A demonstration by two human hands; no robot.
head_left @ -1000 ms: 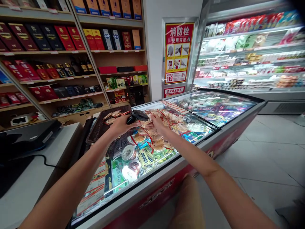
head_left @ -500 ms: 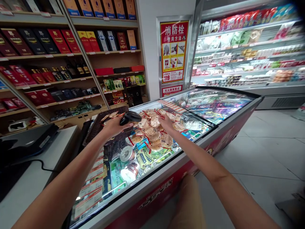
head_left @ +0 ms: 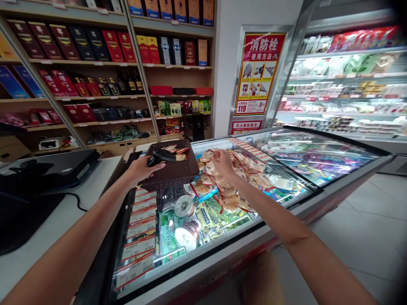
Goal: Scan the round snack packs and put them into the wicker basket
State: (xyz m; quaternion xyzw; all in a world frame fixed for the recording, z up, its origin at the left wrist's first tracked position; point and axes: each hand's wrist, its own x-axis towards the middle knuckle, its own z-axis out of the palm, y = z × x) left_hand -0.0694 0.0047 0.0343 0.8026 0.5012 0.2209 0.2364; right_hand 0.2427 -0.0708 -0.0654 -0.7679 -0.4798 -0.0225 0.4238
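In my left hand (head_left: 141, 168) is a black hand-held tool (head_left: 163, 156) with a handle and a flat rounded head, perhaps a scanner. It is held over a dark brown woven basket (head_left: 168, 176) with a few wrapped flat cakes (head_left: 180, 157) inside. My right hand (head_left: 224, 163) reaches over a pile of round flat cakes in clear packets (head_left: 230, 201) with red edges, spread on the freezer's glass lid (head_left: 203, 245). Its fingers are closed in a pinch at a packet, mostly hidden by the hand.
Frozen goods, including a tub (head_left: 184, 206), show beneath the glass. A counter (head_left: 104, 171) with a black machine (head_left: 74, 165) and a cable stands at left. Shelves of boxes (head_left: 79, 42) line the back. A lit chiller (head_left: 343, 89) is at right, beyond tiled floor (head_left: 352, 220).
The view has swung left, so things sit farther right. The basket shows more fully beneath the black tool. My right hand has moved toward the pile's basket side, fingers still pinched.
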